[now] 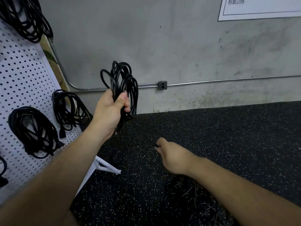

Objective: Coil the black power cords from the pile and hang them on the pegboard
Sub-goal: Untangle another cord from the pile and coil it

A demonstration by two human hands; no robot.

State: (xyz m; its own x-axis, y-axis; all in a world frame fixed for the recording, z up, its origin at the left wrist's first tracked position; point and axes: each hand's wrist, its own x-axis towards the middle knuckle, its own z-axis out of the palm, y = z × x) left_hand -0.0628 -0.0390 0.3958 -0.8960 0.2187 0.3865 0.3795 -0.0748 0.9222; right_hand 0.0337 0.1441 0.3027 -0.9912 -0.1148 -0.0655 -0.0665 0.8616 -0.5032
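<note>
Left hand grips a looped black power-cord coil — right hand pinches its tail; hung coils already fill white perforated pegboard at nine, tangled cord pile left at five.

Dim, even light; wide-angle bending at edges, slight blur.

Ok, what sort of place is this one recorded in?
Likely a gym or its storage corner: speckled black rubber floor, a wall sign reading aerobic training in Chinese, and a white pegboard hung with coiled black cords.
</note>
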